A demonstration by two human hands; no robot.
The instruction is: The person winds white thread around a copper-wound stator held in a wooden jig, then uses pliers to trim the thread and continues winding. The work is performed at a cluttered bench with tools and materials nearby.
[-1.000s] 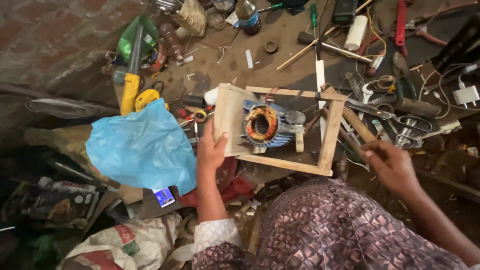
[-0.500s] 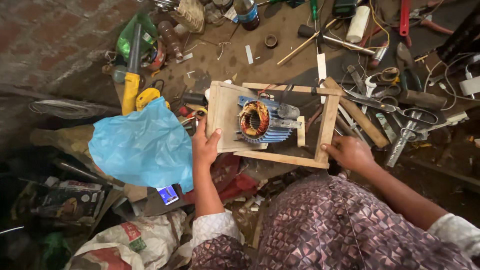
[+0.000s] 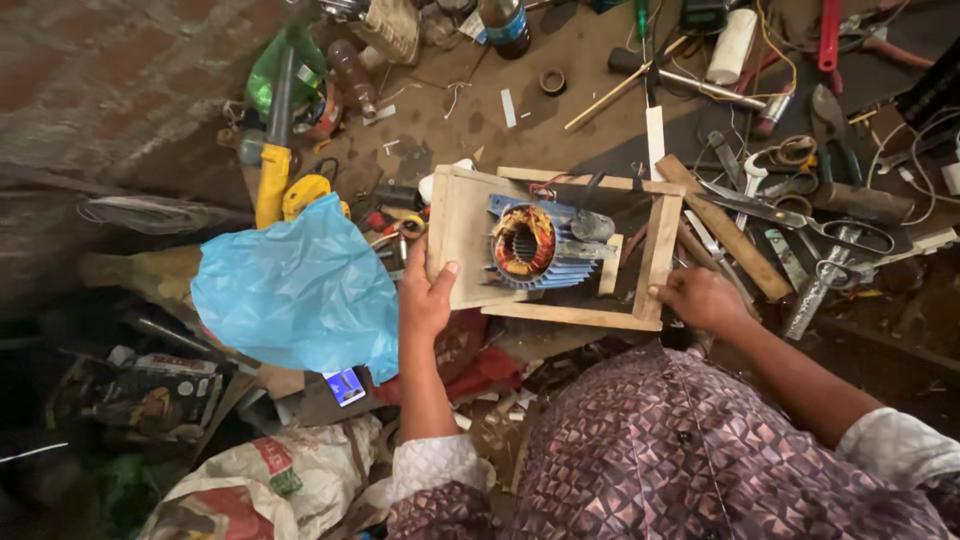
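Hands, left (image 3: pixel 425 300) and right (image 3: pixel 700 298), clamped on wooden frame (image 3: pixel 560 315) amid scissors (image 3: pixel 800 215), blue bag (image 3: pixel 300 290).

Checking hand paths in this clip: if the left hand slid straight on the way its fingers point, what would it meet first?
The left hand rests on the wooden frame, fingers pointing up the picture along its left board. Straight on, it would probably cross that board and reach the frame's far corner, where a small white object lies; depth there is unclear.
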